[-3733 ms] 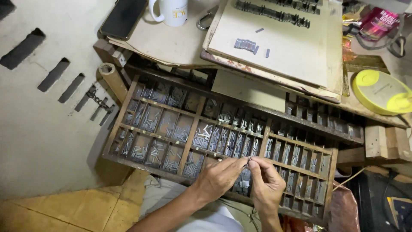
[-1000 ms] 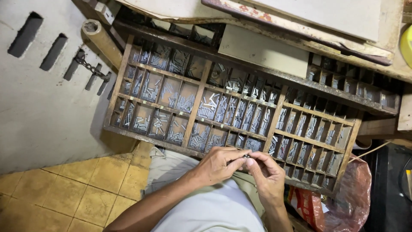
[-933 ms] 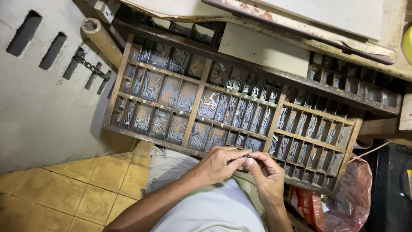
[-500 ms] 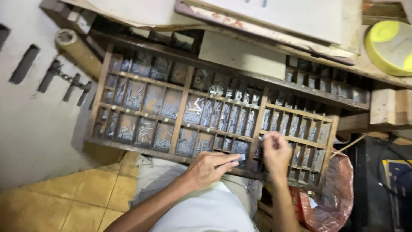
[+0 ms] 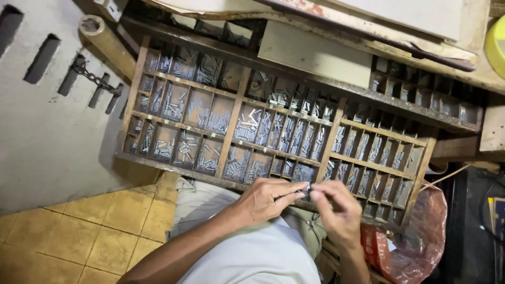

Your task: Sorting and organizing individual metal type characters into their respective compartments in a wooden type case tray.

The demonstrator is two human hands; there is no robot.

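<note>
A wooden type case with many small compartments holds several grey metal type pieces. My left hand and my right hand meet at the case's near edge, fingertips pinched together on a small metal type piece. Both hands hover just over the front rail, above my lap in light clothing.
A board and papers lie over the case's far side. A wooden roller and a chain sit at the left by a grey wall with slots. A reddish plastic bag hangs at the right. Yellow floor tiles lie below.
My right hand reached into a compartment on the right half a second ago, then came back to meet my left hand. The view shifted slightly.
</note>
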